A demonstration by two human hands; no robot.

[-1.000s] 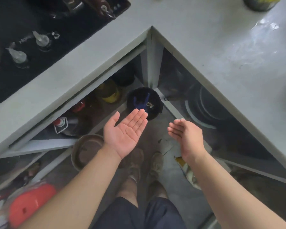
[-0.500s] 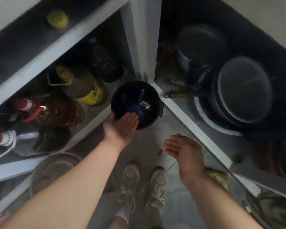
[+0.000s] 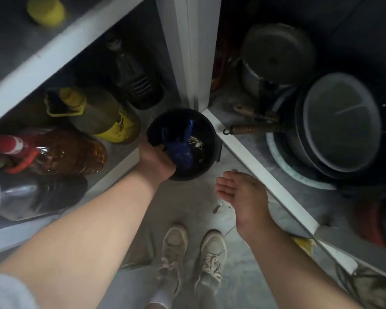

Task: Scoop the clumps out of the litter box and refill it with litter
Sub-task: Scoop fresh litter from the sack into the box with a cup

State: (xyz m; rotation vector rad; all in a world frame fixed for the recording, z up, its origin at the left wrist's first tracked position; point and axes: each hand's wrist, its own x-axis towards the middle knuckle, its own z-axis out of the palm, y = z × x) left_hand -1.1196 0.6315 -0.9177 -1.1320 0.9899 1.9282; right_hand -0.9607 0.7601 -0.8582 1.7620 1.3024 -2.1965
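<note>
From the head camera I see my left hand (image 3: pixel 157 158) reaching down into a black bucket (image 3: pixel 206 162) that stands on the floor at the inner corner of the cabinets, right at the foot of the white corner post (image 3: pixel 187 50). The hand sits over the bucket's near-left rim, its fingers dipping inside and meeting the blue scoop (image 3: pixel 181 150); I cannot tell whether they have curled round it. My right hand (image 3: pixel 243 192) hangs just beside the bucket, to its lower right and apart from it, palm turned inward, fingers straight and loosely together, holding nothing.

The scoop is bright blue plastic, lying tilted inside the bucket with its handle running up toward the far rim. Beside it in the bucket lie a few pale scraps I cannot identify. The bucket itself is round, dark and dull, with a small tab on its right side.

The floor (image 3: pixel 187 204) is grey, scuffed concrete with bits of debris; my two pale sneakers (image 3: pixel 193 255) stand below the hands. To the left, an open low shelf (image 3: pixel 112 166) holds a yellow-capped jug (image 3: pixel 100 112), a red-capped oil bottle (image 3: pixel 54 150), a dark bottle (image 3: pixel 134 79) and a clear jug (image 3: pixel 31 195). To the right, the other open compartment holds stacked pots (image 3: pixel 334 126) and a lidded metal pot (image 3: pixel 274 54). The picture is dim and slightly blurred.
</note>
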